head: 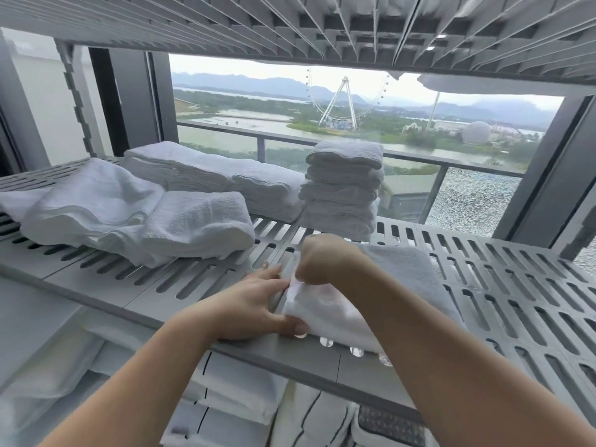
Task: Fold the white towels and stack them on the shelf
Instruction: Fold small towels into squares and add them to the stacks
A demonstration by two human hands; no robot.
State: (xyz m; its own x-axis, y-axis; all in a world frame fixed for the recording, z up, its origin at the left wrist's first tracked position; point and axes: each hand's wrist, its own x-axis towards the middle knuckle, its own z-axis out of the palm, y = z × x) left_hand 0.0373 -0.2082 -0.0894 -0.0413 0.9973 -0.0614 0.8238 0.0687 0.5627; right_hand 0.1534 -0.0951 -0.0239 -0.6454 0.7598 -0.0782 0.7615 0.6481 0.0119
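Small white terry towel (400, 269) lying on grey slotted plastic shelf (516, 285), just in front of tall stack of folded white towels (345, 188). Left hand (258, 304), fingers straight, pressing towel edge, likely anchoring fold. Right hand (325, 262) pinching top layer, likely drawing it over.

right hand (325, 262) fingertips: hidden in towel (342, 312) | lower towels (48, 382): blurred

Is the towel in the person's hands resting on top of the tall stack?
No, the towel lies on the shelf in front of the tall stack.
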